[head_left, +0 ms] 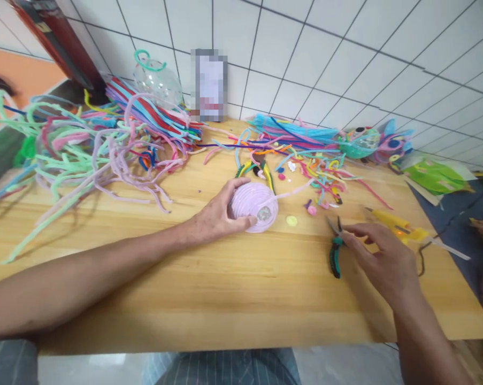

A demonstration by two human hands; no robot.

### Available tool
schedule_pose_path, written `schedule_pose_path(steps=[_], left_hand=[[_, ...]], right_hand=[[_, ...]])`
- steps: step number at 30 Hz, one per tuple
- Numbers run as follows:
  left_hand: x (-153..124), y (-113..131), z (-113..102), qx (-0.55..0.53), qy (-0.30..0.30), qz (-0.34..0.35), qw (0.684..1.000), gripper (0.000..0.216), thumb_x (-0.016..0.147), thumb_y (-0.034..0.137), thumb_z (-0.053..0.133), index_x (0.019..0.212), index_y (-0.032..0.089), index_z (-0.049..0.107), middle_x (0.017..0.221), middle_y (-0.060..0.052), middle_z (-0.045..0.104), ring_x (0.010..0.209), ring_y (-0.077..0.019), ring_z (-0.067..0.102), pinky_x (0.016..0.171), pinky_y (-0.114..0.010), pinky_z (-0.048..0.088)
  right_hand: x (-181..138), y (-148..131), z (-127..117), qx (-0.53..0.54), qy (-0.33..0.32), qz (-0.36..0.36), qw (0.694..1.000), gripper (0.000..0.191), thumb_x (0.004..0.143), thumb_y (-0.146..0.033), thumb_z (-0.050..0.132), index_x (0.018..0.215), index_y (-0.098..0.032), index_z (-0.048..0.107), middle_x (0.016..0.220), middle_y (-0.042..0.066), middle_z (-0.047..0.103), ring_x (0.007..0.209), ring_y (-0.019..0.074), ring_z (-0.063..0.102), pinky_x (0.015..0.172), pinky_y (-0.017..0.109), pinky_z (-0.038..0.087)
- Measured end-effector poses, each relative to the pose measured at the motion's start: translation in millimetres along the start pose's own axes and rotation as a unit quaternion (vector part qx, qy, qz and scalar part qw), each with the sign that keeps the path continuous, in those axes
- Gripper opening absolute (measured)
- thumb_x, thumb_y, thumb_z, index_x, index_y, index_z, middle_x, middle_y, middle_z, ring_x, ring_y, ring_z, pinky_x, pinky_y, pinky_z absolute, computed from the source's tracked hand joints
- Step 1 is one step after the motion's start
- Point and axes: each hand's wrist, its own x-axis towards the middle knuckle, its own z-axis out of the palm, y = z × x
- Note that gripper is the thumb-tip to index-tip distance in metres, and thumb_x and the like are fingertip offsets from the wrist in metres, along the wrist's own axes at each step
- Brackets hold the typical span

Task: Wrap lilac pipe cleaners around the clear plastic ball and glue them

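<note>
A lilac ball (249, 198), wound in fuzzy strand, rests on the wooden counter (245, 294) near its middle, its pale, glassy-looking round patch facing near and right. The left hand (214, 216) holds it from the left, grip clamped on it, thumb across the near side. One loose strand end (295, 190) runs from the ball to the right. To the ball's right and a little nearer the person lies one pair of teal-handled pliers (335, 256), its long axis pointing away from the person, handles near, jaws parted at the far end. The right hand (383, 259) is by far the nearer one, just right of the pliers, fingertips at their pivot; I cannot tell whether that grip is pinched together or only touching. Farther out, I count one yellow glue gun (389, 220) beyond the right hand, one pale yellow disc (291, 221) between ball and pliers, and one yellow-handled tool (269, 179) behind the ball. At the back are two decorated figures (359, 143) and one clear ball (161, 88); the fuzzy stems (145, 117) are too many to count.
</note>
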Motion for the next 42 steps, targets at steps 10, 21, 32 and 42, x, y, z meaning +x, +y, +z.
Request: schedule_pose_path(steps=[10,21,32,42], left_hand=[[-0.9,-0.7,2.6,-0.008,0.018,0.044,0.999,0.093,0.079,0.054,0.08,0.152,0.017,0.036,0.158,-0.02,0.047,0.149,-0.0366,0.048,0.127,-0.054,0.039],[-2.5,2.7,-1.8,0.005,-0.009,0.045,0.999,0.089,0.082,0.051,0.078,0.154,0.02,0.036,0.159,-0.019,0.048,0.147,-0.0379,0.05,0.125,-0.056,0.042],[-6.6,4.1,1.5,0.001,-0.008,0.025,1.0,0.093,0.083,0.051,0.077,0.156,0.018,0.03,0.157,-0.021,0.048,0.145,-0.0384,0.051,0.124,-0.057,0.043],[-8.1,3.2,1.8,0.001,-0.005,0.037,0.999,0.091,0.084,0.05,0.078,0.157,0.02,0.033,0.155,-0.018,0.051,0.146,-0.0384,0.05,0.125,-0.056,0.043]], right_hand=[[49.7,-121.7,56.5,0.237,-0.103,-0.034,0.965,0.068,0.092,-0.046,0.075,0.153,-0.03,0.048,0.154,0.014,0.059,0.138,0.0349,0.062,0.111,0.058,0.057],[40.0,-130.3,95.7,0.442,-0.087,0.07,0.89,0.055,0.094,-0.045,0.073,0.142,-0.031,0.049,0.157,0.013,0.055,0.143,0.029,0.058,0.119,0.057,0.049],[34.2,-134.5,102.7,0.427,-0.046,0.061,0.901,0.056,0.093,-0.037,0.074,0.143,-0.031,0.05,0.155,0.014,0.055,0.142,0.0292,0.058,0.117,0.056,0.052],[34.5,-139.6,100.8,0.433,-0.035,0.061,0.899,0.056,0.091,-0.034,0.075,0.142,-0.031,0.053,0.151,0.01,0.058,0.137,0.0276,0.06,0.115,0.052,0.053]])
